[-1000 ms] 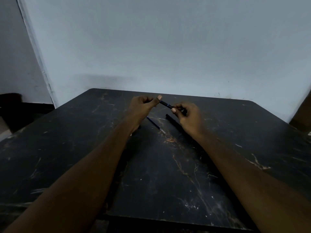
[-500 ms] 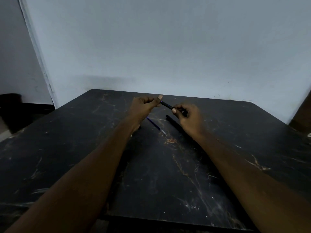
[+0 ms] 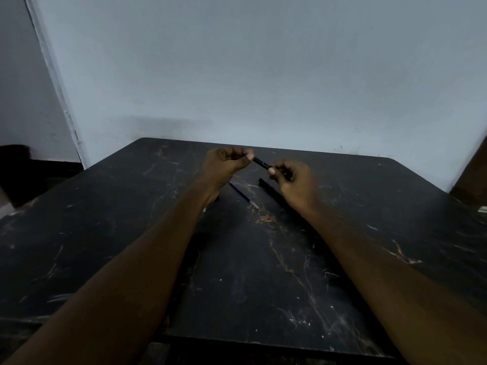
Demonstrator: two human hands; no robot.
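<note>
Pen piece (image 3: 260,163): slim, black, glossy, any print too small to read; ends pinched by left hand (image 3: 224,164) fingers and right hand (image 3: 296,184) fingers, above surface (image 3: 263,272).

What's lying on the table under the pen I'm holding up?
A thin blue refill and a black barrel lie on the table below the pen; the barrel's near end is covered by the right hand.
</note>
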